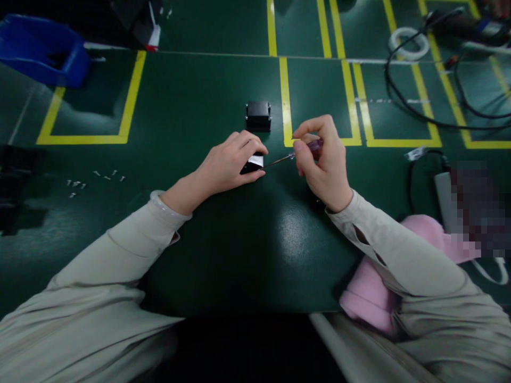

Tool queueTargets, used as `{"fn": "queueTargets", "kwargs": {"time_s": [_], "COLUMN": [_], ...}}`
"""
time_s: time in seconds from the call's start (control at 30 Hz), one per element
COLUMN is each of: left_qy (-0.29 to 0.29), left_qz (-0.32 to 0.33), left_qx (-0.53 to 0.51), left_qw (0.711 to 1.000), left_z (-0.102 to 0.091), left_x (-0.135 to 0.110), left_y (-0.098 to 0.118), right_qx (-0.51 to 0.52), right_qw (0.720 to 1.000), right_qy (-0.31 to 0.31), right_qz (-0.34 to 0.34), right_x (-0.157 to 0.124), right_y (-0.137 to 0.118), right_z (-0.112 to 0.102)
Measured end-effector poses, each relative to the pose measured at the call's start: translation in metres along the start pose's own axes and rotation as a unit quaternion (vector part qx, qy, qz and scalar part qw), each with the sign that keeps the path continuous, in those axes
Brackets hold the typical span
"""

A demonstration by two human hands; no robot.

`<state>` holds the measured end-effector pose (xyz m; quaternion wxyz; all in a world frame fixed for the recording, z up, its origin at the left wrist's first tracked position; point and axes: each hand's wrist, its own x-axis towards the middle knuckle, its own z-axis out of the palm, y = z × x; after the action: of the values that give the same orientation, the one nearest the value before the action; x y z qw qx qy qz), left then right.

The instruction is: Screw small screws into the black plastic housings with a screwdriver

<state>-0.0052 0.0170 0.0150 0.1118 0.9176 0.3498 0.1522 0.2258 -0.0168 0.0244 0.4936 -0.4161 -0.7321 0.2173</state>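
Note:
My left hand (235, 162) is closed around a small black block-shaped part (251, 166) on the green table, and its fingers cover much of it. A shiny pale patch shows on the part's top. In my right hand (324, 162) is a screwdriver (296, 154) with a purplish handle, held nearly level. Its thin shaft points left, and the tip meets the right side of the held part, near my left fingertips. Whether it sits in a screw is too small to tell. Just beyond my left hand stands a second black block (258, 116) with small bright screws at its sides.
Several loose screws (75, 184) lie at the left. A blue bin (43, 50) stands far left, and black parts (18, 186) sit along the left edge. At the right are a white tape roll (409, 43), black cable (399, 98) and pink cloth (369, 298) under my right arm.

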Motion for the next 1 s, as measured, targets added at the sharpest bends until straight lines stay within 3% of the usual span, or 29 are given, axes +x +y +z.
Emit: {"fn": "queueTargets", "kwargs": {"time_s": [1.0], "left_qy": [0.0], "left_qz": [-0.001], "left_qx": [0.002], "left_qw": [1.0], "left_z": [0.0004], "left_x": [-0.0003], "left_y": [-0.0007], "right_qx": [0.002], "right_qw": [1.0], "right_qy": [0.002], "right_qz": [-0.002], "right_x": [0.0002], "right_y": [0.0018], "right_z": [0.0009]}}
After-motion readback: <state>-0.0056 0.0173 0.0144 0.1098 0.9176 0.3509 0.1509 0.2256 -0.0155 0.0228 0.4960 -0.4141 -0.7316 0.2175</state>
